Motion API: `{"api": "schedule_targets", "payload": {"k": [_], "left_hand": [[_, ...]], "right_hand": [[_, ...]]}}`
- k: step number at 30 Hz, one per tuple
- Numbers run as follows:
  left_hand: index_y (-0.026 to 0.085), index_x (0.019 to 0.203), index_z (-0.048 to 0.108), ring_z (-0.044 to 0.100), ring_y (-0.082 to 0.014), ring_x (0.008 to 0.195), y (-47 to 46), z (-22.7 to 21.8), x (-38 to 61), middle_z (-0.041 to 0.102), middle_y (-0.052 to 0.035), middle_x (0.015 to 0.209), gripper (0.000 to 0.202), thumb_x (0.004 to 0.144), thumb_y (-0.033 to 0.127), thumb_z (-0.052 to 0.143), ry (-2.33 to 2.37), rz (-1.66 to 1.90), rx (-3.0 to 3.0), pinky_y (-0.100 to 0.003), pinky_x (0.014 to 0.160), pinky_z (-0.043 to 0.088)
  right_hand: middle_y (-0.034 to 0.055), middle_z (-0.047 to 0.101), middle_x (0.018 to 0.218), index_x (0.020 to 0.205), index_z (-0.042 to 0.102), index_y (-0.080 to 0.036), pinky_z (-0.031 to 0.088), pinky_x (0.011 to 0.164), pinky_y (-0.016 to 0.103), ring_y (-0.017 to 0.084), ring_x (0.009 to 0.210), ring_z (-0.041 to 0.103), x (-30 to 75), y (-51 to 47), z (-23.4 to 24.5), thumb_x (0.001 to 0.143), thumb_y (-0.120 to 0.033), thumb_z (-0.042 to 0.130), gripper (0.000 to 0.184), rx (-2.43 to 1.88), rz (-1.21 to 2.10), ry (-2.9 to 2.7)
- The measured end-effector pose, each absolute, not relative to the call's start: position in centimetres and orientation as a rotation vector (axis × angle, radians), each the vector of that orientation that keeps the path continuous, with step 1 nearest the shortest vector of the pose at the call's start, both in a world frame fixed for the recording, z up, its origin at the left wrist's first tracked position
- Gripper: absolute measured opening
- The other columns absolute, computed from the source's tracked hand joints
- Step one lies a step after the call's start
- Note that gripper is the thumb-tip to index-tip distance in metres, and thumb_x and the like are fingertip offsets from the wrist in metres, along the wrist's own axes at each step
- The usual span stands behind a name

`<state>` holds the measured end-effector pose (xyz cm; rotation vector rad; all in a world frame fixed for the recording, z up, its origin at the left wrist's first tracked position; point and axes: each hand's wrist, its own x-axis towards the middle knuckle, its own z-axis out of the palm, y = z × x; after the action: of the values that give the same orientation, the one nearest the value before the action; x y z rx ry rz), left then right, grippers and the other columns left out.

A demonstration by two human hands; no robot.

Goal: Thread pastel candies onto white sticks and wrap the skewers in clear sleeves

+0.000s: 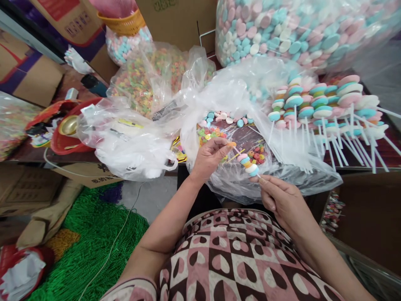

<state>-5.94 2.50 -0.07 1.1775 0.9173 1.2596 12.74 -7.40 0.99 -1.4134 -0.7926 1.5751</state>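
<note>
My right hand pinches the lower end of a thin white stick that carries several pastel candy discs. My left hand is closed in a pinch on a small orange ring candy at the stick's upper tip. Both hands hover over an open clear plastic bag holding loose coloured ring candies and pastel discs.
Finished candy sticks lie piled at the right. A huge bag of pastel discs stands behind, a bag of coloured rings at centre left. A red bowl, cardboard boxes and green netting are on the left.
</note>
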Motion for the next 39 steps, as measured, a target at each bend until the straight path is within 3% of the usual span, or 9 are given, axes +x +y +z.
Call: {"api": "schedule_targets", "payload": {"k": [6, 12, 25, 30, 39], "left_hand": [[0.021, 0.082, 0.068, 0.061, -0.0081, 0.073, 2.4, 0.4, -5.9, 0.068, 0.0036, 0.080, 0.025, 0.070, 0.036, 0.085, 0.833, 1.268, 0.963, -0.022, 0.071, 0.046], [0.021, 0.081, 0.065, 0.067, -0.0133, 0.081, 2.4, 0.7, -5.9, 0.069, 0.0022, 0.079, 0.034, 0.065, 0.042, 0.086, 0.824, 1.188, 0.862, -0.026, 0.074, 0.048], [0.021, 0.087, 0.071, 0.064, -0.0168, 0.098, 2.1, 0.6, -6.1, 0.072, -0.0037, 0.097, 0.018, 0.080, 0.038, 0.075, 0.903, 1.150, 1.450, -0.031, 0.093, 0.047], [0.020, 0.084, 0.069, 0.064, -0.0133, 0.083, 1.3, 0.6, -5.3, 0.071, -0.0010, 0.085, 0.022, 0.077, 0.039, 0.077, 0.877, 1.084, 1.218, -0.027, 0.080, 0.048], [0.020, 0.078, 0.066, 0.064, -0.0102, 0.073, 2.4, 0.5, -4.6, 0.069, 0.0028, 0.076, 0.033, 0.062, 0.039, 0.088, 0.916, 1.239, 0.816, -0.024, 0.069, 0.046]], "right_hand": [[-0.0092, 0.032, 0.038, 0.085, 0.069, -0.017, 0.012, 0.043, 0.025, 0.006, 0.036, 0.020, 12.8, -7.2, 1.6, 0.078, -0.041, 0.071, 0.025, -1.309, 1.718, -0.615], [-0.0094, 0.031, 0.037, 0.086, 0.070, -0.017, 0.013, 0.042, 0.025, 0.006, 0.036, 0.021, 12.6, -7.2, 1.6, 0.077, -0.041, 0.072, 0.026, -1.278, 1.721, -0.612], [-0.0069, 0.036, 0.043, 0.087, 0.072, -0.018, 0.015, 0.043, 0.026, 0.008, 0.039, 0.028, 12.4, -7.6, 0.6, 0.082, -0.048, 0.067, 0.031, -1.413, 1.521, -0.839], [-0.0074, 0.037, 0.045, 0.091, 0.070, -0.018, 0.016, 0.043, 0.026, 0.009, 0.041, 0.028, 12.3, -7.1, -0.2, 0.080, -0.053, 0.069, 0.037, -1.392, 1.501, -0.801], [-0.0070, 0.037, 0.045, 0.091, 0.073, -0.017, 0.014, 0.043, 0.024, 0.008, 0.041, 0.027, 12.4, -7.1, -0.5, 0.078, -0.051, 0.072, 0.036, -1.369, 1.578, -0.818]]}}
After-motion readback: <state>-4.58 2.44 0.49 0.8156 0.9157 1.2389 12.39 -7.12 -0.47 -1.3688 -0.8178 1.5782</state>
